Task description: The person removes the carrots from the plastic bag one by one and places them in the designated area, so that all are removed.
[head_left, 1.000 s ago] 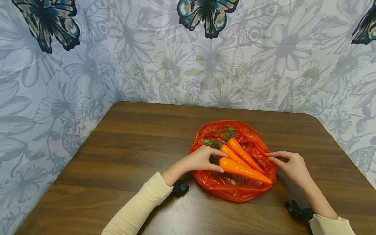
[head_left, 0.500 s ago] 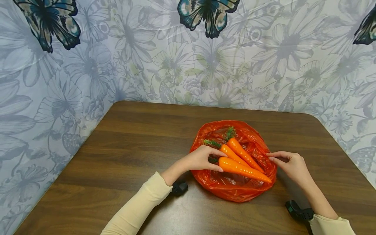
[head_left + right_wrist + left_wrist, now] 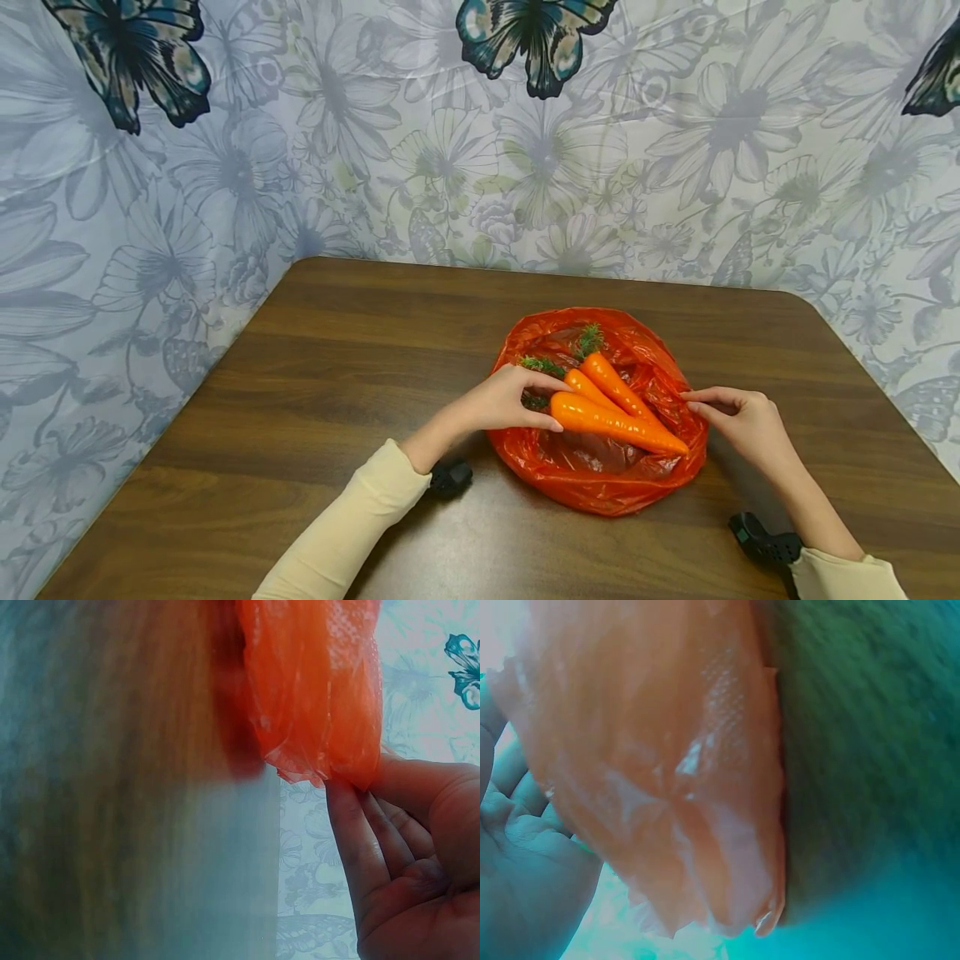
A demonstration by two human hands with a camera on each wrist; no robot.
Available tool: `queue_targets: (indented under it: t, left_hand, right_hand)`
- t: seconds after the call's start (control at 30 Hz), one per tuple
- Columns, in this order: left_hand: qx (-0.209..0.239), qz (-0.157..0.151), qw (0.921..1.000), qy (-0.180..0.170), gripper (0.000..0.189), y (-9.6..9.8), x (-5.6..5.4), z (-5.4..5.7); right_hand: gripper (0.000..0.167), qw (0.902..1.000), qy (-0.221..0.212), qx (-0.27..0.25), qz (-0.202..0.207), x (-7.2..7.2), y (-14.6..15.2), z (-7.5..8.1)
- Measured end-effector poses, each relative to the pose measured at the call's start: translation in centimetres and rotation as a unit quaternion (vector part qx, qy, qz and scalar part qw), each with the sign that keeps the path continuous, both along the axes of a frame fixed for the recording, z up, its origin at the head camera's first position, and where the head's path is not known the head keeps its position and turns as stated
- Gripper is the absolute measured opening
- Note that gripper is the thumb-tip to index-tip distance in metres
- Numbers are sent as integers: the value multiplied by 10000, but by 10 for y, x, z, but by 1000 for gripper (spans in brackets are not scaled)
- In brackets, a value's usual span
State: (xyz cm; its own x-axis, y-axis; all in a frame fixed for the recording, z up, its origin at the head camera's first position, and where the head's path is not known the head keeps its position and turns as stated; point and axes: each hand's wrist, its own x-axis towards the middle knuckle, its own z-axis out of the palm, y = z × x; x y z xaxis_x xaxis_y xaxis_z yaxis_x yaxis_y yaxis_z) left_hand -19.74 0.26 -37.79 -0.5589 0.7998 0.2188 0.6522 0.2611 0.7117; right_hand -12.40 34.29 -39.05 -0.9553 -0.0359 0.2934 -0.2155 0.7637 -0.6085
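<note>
Three orange carrots with green tops lie side by side in a crumpled red plastic bag [image 3: 600, 493], which sits wide open on the table. My left hand [image 3: 491, 404] reaches over the bag's left rim and grips the thick end of the nearest carrot [image 3: 611, 423] between thumb and fingers. Just behind it lie the middle carrot [image 3: 588, 387] and the far carrot [image 3: 611, 377]. At the bag's right rim, my right hand [image 3: 742, 423] pinches the plastic; the right wrist view shows thumb and fingers meeting on the film. The bag hides the left fingertips in the left wrist view.
The brown wooden table [image 3: 360, 350] extends around the bag on all sides. Behind it hangs a floral backdrop [image 3: 450, 183] with butterfly figures. A dark wrist device [image 3: 761, 540] sits below the right wrist, another [image 3: 450, 479] below the left.
My left hand has shifted slightly left and away from me, and the nearest carrot's thick end has moved with it. My right hand keeps its place on the bag's rim.
</note>
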Motion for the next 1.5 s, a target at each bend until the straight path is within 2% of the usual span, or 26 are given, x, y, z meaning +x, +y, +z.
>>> queue_targets:
  t: [0.23,0.57,1.2,1.47,1.5]
  left_hand:
    - [199,-17,9998,-4,47,-6,1,3]
    - [191,331,9989,-275,49,-18,3,10]
    - [411,543,9971,-337,46,-42,-2,11]
    - [649,657,9940,-593,46,-58,-6,11]
    - [683,666,9934,-635,45,-60,-3,16]
  right_hand:
    - [14,10000,9,5,12,0,0,0]
    - [13,10000,28,-1,-5,0,-1,0]
    - [13,9999,99,-67,90,-1,-2,2]
    - [13,10000,65,11,68,1,-2,1]
    - [13,10000,69,17,69,1,-2,1]
